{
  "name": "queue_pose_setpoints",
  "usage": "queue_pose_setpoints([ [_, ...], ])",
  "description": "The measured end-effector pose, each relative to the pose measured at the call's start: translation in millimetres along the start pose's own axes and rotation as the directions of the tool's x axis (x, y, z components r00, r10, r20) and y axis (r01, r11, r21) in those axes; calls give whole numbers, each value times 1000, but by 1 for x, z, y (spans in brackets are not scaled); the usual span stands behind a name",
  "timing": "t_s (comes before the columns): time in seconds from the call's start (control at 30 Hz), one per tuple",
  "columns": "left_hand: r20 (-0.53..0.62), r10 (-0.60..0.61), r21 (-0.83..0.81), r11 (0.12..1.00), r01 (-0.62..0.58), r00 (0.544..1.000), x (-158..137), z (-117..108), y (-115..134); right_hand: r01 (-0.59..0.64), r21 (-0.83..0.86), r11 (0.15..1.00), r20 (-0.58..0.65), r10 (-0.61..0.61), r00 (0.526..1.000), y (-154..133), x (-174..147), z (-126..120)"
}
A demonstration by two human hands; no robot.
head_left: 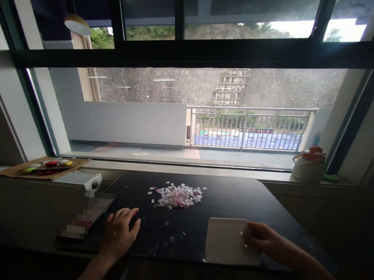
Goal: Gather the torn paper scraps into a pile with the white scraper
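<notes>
The pale, squarish piece (225,240) with rounded corners is at the near edge of the desk (234,199), right of the middle. Your right hand (261,239) has its grip closed on the right side of it, thumb and fingers pinching the edge; you cannot tell whether it rests flat or is slightly raised. Your left hand (122,230) is at the near left of the desk, palm down, fingers loosely bent and apart, the grip holding nothing visible.

Between your hands and farther off sits a loose pile of paper scraps (179,196), white and pinkish, with a few strays around it. More small clear-looking bits (171,239) lie nearer you. Left of your left hand is a flat item (104,205), partly blurred out. Beyond it, at the far left, stand a white box with a dial (80,179) and a brown sheet (7,171) with coloured pieces on it.

On the far right sill (280,175) is a pale container (308,170) with a reddish-orange top. Through the window you see a metal railing (244,129).
</notes>
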State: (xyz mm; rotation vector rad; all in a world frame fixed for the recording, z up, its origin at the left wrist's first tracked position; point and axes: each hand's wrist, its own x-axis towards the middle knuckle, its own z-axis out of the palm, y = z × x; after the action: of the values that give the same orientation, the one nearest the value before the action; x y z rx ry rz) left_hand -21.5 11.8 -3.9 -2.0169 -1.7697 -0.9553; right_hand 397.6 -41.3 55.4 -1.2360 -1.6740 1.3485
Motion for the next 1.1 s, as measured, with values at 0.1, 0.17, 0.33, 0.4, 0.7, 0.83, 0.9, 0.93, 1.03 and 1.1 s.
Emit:
queue_pose_setpoints([
  [0.1,0,9,6,1000,-9,1000,0,-2,2,3,-10,1000,-42,-3,999,3,6,2],
  [0.17,-2,13,11,1000,-13,1000,0,-2,3,-6,-31,999,-49,4,999,2,9,5],
  [0.33,-3,19,23,1000,-18,1000,-1,-3,5,-27,-25,999,39,28,999,1,5,2],
  [0.4,-3,19,26,999,-19,1000,-2,-3,5,-34,-17,999,27,34,999,1,2,-3],
  [0.7,-20,19,6,1000,-19,1000,-1,-2,2,-34,-33,999,-83,32,996,-4,4,4],
  [0.83,-17,23,-1,1000,-23,1000,-1,-2,0,-31,7,1000,7,31,1000,-10,0,8],
  [0.9,-16,28,7,1000,-27,999,0,-2,0,-36,15,999,23,36,999,-14,-5,6],
  [0.93,-16,29,12,1000,-29,999,0,-2,0,-44,17,999,20,44,999,-15,-7,6],
  [1.03,-23,24,13,1000,-24,999,0,-1,-1,-51,17,999,-9,51,999,-17,-9,4],
  [1.1,-22,20,2,1000,-20,1000,0,-1,0,-41,18,999,-50,42,998,-14,-4,6],
])
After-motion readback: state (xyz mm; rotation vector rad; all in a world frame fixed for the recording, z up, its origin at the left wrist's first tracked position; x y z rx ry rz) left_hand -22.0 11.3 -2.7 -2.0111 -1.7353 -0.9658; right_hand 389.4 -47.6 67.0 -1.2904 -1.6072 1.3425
